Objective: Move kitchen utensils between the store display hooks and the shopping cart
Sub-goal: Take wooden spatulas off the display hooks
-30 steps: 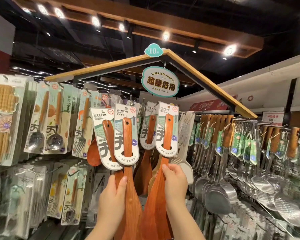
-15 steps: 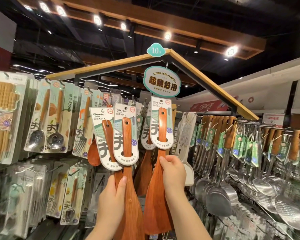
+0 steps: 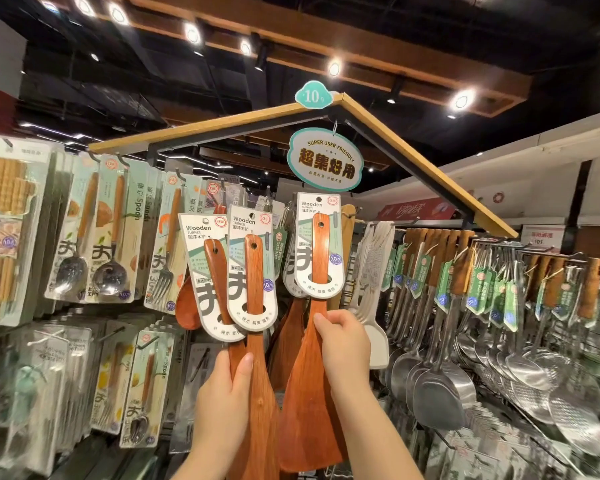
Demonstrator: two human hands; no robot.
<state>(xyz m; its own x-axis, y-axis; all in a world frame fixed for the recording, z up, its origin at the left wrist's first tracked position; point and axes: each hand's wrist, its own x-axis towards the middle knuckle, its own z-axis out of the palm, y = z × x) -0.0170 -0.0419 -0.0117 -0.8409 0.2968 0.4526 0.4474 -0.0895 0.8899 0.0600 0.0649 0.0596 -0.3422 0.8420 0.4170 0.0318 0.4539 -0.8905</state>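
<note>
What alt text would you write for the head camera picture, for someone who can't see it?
Before a shop's utensil display, the left hand grips two carded wooden turners together, and the right hand holds a third turner higher up. Packaged spoons hang at left, steel spatulas at right.
</note>
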